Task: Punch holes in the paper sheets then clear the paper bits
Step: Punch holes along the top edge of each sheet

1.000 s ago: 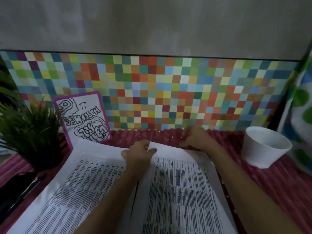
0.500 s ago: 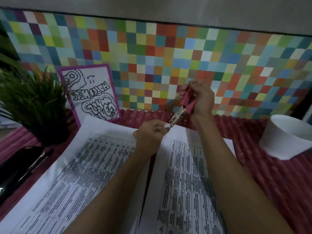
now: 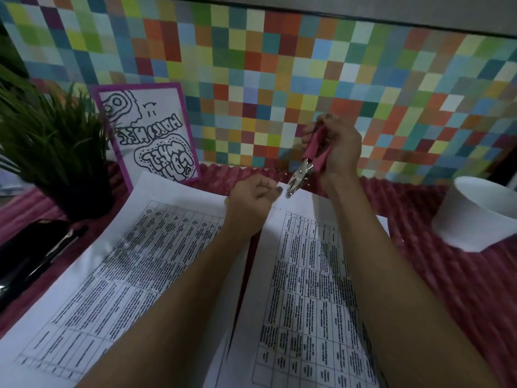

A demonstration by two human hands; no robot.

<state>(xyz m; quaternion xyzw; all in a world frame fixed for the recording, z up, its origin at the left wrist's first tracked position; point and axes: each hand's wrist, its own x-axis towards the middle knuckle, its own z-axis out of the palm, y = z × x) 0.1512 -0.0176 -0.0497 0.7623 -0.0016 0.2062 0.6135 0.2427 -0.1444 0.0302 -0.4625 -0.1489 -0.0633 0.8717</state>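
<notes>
Where two printed pages lie side by side under my forearms, the left sheet (image 3: pixel 112 275) sits left of my left hand (image 3: pixel 251 203), whose curled fingers pinch the top edge of the right sheet (image 3: pixel 307 275). Just right of that hand, the punch (image 3: pixel 303 169) meets the same edge with its metal tip. My right hand (image 3: pixel 338 147) grips its pink handles. A white cup (image 3: pixel 481 214) stands well to the right, and a plant (image 3: pixel 50 141) and a drawn card (image 3: pixel 151 135) are far left.
</notes>
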